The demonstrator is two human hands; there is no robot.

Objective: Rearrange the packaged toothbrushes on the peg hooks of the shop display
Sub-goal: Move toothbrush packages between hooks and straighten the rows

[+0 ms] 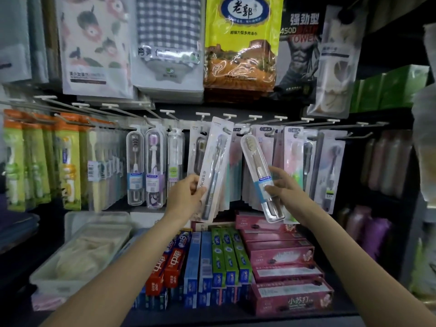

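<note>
A flat white card pack (213,169) with a grey toothbrush is gripped near its lower end by the left hand (186,193) and tilted right, its top near the pegs (254,119). A rounded clear plastic case (260,179) with a pale brush and blue band is pinched at mid-length by the right hand (284,185), tilted left. Both are held in front of hung glossy toothbrush packs (151,167). Rectangular cardboard toothpaste boxes (278,253) are stacked on the shelf below, beside a translucent tub (77,253).
</note>
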